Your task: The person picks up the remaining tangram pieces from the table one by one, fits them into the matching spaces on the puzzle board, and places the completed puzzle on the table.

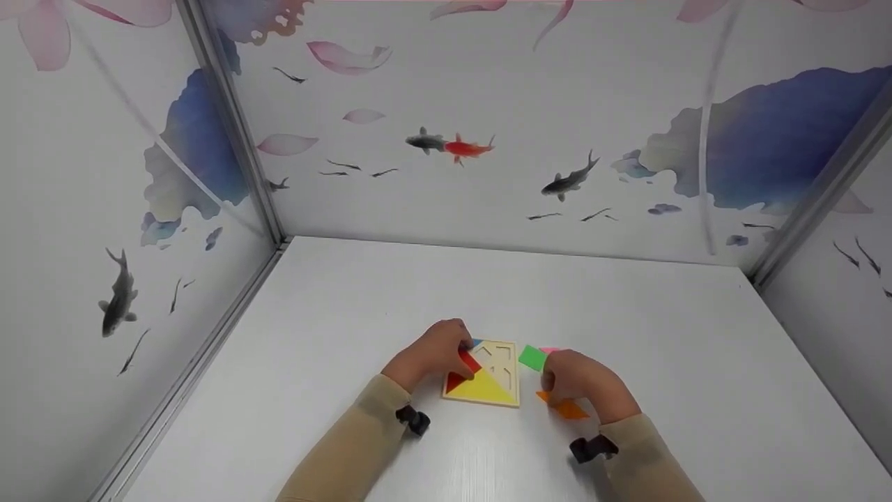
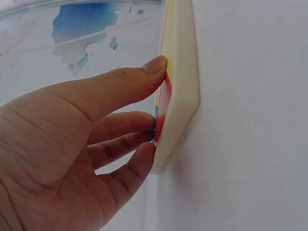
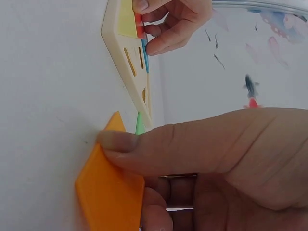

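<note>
A pale tangram board (image 1: pixel 517 380) lies on the table, holding a yellow triangle (image 1: pixel 488 390), a red piece (image 1: pixel 472 361) and a blue piece (image 1: pixel 477 343). My left hand (image 1: pixel 432 350) rests its fingertips on the board's face. Its thumb touches where yellow meets red, and the other fingers lie across the red and blue pieces (image 2: pixel 156 115), as the left wrist view shows. Right of the board, my right hand (image 1: pixel 585 380) pinches a flat orange piece (image 3: pixel 113 192) between thumb and fingers. Part of that piece is hidden by the thumb.
Between the board and my right hand lies a green piece (image 1: pixel 532 358). A pink piece (image 1: pixel 550 349) shows behind it, partly covered by the right hand. Recessed slots (image 1: pixel 498 353) show in the board's right part. Printed walls (image 1: pixel 488 202) enclose the white table (image 1: pixel 334 307).
</note>
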Action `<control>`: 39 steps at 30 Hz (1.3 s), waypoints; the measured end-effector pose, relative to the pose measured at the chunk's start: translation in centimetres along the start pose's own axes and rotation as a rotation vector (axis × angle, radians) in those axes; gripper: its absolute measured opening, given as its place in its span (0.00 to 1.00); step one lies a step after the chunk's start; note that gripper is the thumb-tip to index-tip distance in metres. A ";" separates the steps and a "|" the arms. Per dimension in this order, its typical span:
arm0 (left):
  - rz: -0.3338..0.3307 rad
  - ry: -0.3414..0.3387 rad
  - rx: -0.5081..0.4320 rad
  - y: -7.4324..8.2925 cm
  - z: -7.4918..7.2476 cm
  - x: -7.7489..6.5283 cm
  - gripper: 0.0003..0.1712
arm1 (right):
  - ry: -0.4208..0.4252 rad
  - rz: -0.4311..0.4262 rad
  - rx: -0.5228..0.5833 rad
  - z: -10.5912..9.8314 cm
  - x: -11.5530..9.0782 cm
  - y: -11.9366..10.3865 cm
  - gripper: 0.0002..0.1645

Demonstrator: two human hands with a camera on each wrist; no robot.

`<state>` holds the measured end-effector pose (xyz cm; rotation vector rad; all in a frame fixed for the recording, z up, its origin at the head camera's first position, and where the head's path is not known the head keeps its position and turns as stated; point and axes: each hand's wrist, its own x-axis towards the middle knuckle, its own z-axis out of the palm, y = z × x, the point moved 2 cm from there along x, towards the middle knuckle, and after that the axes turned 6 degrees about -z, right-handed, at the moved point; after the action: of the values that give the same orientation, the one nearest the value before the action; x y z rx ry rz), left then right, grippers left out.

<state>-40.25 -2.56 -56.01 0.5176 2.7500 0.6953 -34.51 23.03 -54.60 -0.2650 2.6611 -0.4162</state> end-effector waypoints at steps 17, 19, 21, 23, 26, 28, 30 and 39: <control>0.016 0.001 0.011 -0.4 0.3 0.2 0.29 | 0.044 -0.029 0.049 0.4 0.4 0.0 0.09; 0.013 0.000 0.012 -0.5 0.3 0.2 0.29 | 0.049 -0.038 0.052 0.4 0.4 -0.1 0.09; 0.014 0.002 0.015 -0.5 0.3 0.3 0.28 | 0.052 -0.046 0.055 0.4 0.4 -0.2 0.09; 0.013 0.002 0.018 -0.5 0.3 0.3 0.29 | 0.054 -0.050 0.064 0.3 0.4 -0.3 0.10; 0.012 0.004 0.015 -0.5 0.3 0.2 0.28 | 0.061 -0.051 0.089 0.3 0.5 -0.3 0.10; 0.009 0.003 0.007 -0.4 0.3 0.2 0.28 | 0.067 -0.049 0.107 0.3 0.6 -0.2 0.10; 0.012 0.005 0.003 -0.4 0.4 0.2 0.28 | 0.074 -0.047 0.132 0.4 0.8 -0.1 0.10; 0.036 0.015 0.008 -0.5 0.4 0.4 0.27 | 0.122 -0.128 0.258 -0.1 1.0 0.0 0.09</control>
<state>-40.64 -2.63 -56.69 0.5671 2.7652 0.6993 -35.41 22.79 -54.93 -0.3405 2.6781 -0.8326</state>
